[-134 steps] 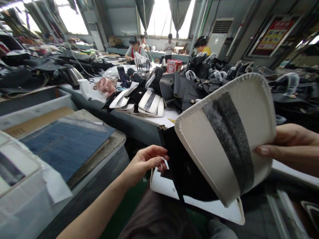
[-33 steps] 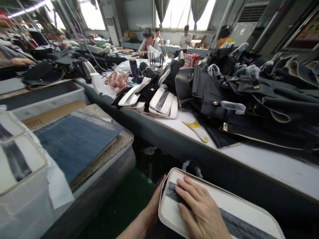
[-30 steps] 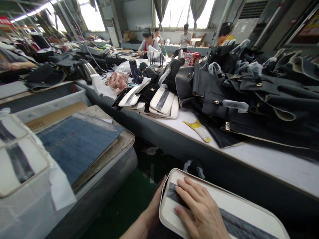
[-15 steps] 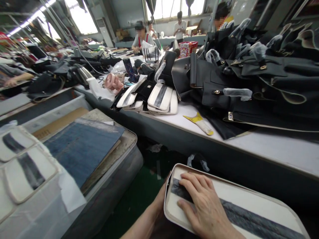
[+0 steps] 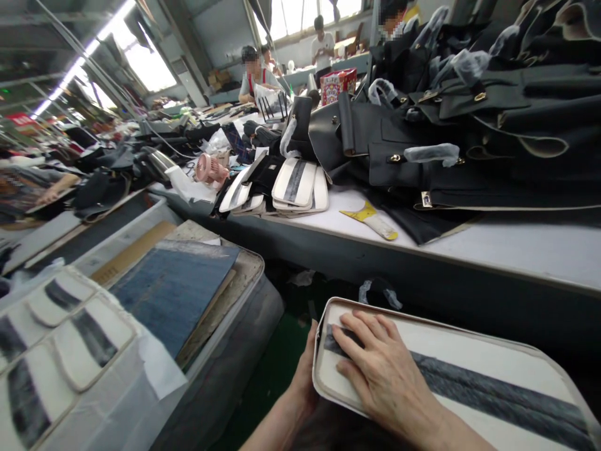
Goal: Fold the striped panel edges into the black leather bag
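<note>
A long cream bag panel (image 5: 469, 351) with rounded corners, a raised rim and a dark strip along its middle lies at the lower right, running out of view. My left hand (image 5: 303, 376) grips the panel's left end from outside; its thumb stands up against the rim, and the other fingers are mostly hidden underneath. On top of the panel rests my right hand (image 5: 385, 369), with fingers stretched out and pressed across the dark strip near that left end.
Black leather bag pieces (image 5: 469, 150) heap on the white table (image 5: 526, 250) ahead. Cream pieces (image 5: 295, 181), a yellow-ended tool (image 5: 370, 219) and a pink fan (image 5: 211, 170) sit near its edge. Left is a bin (image 5: 235, 338) bearing a blue board (image 5: 178, 288) and more panels (image 5: 94, 338). People work behind.
The view has tilted and shifted, so the left-hand bin shows further right. My left thumb now shows raised along the panel's rim. The right hand stays on the panel, barely moved.
</note>
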The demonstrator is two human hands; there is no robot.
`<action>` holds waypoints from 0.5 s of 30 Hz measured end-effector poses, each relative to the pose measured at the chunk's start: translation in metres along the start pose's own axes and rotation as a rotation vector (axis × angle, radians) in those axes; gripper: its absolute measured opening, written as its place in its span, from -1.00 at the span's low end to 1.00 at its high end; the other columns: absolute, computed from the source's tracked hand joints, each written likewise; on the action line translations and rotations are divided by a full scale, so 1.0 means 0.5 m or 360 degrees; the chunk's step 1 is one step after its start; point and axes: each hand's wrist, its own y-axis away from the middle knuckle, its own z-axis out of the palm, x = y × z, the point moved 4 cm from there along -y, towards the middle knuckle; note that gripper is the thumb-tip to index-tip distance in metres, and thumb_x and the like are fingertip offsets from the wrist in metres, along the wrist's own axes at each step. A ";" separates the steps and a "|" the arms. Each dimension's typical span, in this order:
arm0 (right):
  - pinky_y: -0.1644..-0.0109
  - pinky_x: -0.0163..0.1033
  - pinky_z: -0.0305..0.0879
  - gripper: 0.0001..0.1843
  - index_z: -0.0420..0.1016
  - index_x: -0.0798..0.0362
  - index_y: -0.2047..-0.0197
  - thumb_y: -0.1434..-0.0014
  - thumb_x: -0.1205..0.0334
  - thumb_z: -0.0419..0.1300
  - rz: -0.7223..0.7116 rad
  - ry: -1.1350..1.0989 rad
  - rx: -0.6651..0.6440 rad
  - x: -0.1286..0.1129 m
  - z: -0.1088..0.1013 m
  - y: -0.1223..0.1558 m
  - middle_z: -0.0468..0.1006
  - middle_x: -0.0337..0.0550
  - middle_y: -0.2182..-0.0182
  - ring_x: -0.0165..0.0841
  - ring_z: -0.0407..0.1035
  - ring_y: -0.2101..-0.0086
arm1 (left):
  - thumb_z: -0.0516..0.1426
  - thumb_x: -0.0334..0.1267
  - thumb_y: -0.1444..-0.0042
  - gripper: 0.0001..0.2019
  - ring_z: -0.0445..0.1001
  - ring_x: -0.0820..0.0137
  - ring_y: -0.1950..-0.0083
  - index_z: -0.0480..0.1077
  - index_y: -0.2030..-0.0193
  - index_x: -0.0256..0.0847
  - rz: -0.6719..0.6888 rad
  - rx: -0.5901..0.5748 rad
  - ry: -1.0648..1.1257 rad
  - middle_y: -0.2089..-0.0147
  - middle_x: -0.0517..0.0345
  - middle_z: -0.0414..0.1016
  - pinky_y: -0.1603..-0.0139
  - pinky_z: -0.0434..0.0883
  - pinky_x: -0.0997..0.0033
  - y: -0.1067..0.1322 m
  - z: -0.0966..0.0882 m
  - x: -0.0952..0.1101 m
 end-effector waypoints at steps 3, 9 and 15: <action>-0.23 0.08 -0.04 -0.63 0.42 -0.04 -0.17 -0.31 0.26 0.10 0.0012 -0.0043 -0.0017 0.002 -0.002 -0.001 0.39 -0.13 -0.18 -0.10 0.18 -0.16 | 0.16 0.24 -0.13 -0.32 0.35 -0.02 -0.28 0.49 -0.10 -0.39 -0.0038 0.0040 -0.0022 -0.07 -0.20 0.55 -0.37 0.14 0.10 0.011 0.008 0.012; -0.24 0.10 -0.05 -0.63 0.42 -0.07 -0.17 -0.30 0.26 0.14 0.0043 -0.0115 -0.0025 0.006 -0.003 0.000 0.39 -0.14 -0.17 -0.11 0.18 -0.15 | 0.20 0.20 -0.12 -0.31 0.46 0.00 -0.17 0.45 -0.17 -0.39 -0.0047 0.0089 -0.0284 -0.04 -0.22 0.57 -0.29 0.23 0.09 0.023 -0.008 0.041; -0.23 0.07 -0.05 -0.64 0.42 -0.05 -0.16 -0.32 0.15 0.16 -0.0003 -0.0075 0.0022 0.006 0.004 0.006 0.40 -0.12 -0.16 -0.10 0.20 -0.13 | 0.16 0.10 -0.22 -0.39 0.56 0.11 0.01 0.36 -0.28 -0.28 0.0031 0.0131 -0.0538 0.02 -0.15 0.60 -0.17 0.33 0.13 0.039 -0.015 0.060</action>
